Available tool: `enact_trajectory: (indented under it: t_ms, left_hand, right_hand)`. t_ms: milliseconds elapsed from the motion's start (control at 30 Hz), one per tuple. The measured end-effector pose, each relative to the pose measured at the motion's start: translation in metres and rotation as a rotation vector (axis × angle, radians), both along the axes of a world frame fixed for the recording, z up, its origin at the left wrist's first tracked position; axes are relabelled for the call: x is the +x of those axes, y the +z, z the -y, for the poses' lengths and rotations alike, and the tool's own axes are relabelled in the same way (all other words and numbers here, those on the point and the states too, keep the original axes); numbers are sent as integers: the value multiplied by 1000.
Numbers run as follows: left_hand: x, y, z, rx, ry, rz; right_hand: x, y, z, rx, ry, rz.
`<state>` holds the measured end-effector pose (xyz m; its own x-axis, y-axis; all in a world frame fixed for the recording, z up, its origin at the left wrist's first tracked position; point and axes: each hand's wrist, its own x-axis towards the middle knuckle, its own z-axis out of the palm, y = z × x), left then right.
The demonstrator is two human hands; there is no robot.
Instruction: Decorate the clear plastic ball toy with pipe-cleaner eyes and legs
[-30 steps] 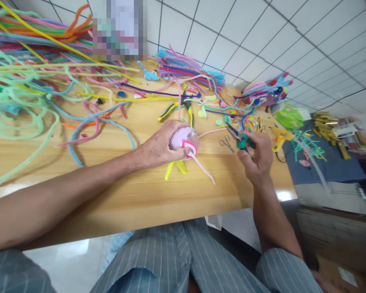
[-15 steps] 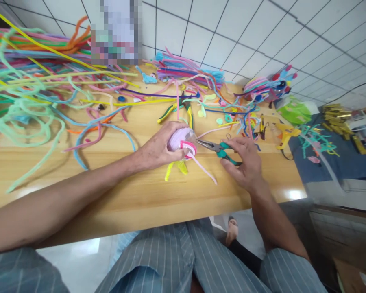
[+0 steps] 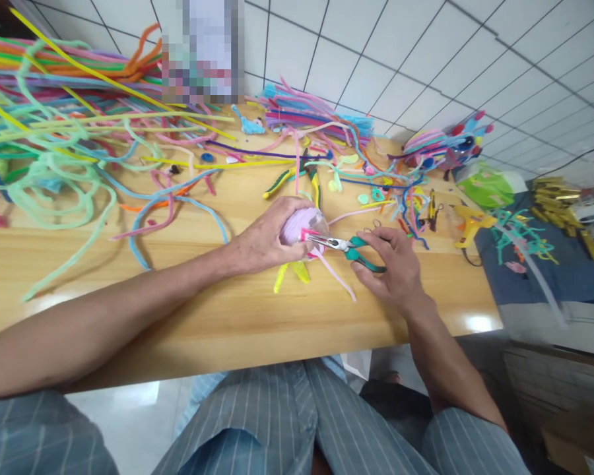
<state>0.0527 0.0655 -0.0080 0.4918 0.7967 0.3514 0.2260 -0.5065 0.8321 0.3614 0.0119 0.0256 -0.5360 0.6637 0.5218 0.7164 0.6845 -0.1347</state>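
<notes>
My left hand (image 3: 261, 243) is wrapped round a pale purple ball (image 3: 301, 224) wound from fuzzy wire, held just above the wooden table (image 3: 218, 310). A pink loop sits on the ball's right side and a pale pink wire tail (image 3: 337, 277) hangs from it. Yellow fuzzy pieces (image 3: 290, 274) lie under the ball. My right hand (image 3: 393, 267) grips green-handled pliers (image 3: 349, 249), whose jaws touch the pink loop on the ball.
Heaps of coloured fuzzy wires (image 3: 54, 132) cover the table's left and far side. Yellow-green pliers (image 3: 297, 178), small scraps and a finished colourful figure (image 3: 440, 145) lie beyond the hands. A yellow glue gun (image 3: 468, 224) rests at the right edge, above a dark blue mat (image 3: 534, 277).
My right hand has carried the green pliers from the right side of the table leftward to the ball, and their jaws now meet the pink loop. My left hand has kept its hold.
</notes>
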Motion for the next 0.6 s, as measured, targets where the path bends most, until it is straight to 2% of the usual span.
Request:
enact_trajectory:
  t_ms: [200, 467, 600]
  left_hand:
    - [1, 0, 0, -4, -1, -3]
    - [1, 1, 0, -10, 0, 3]
    - [1, 1, 1, -21, 5, 2]
  right_hand:
    - [-1, -2, 0, -2, -19, 1]
    - [-3, 5, 2, 106, -33, 90]
    - [0, 4, 2, 87, -27, 43]
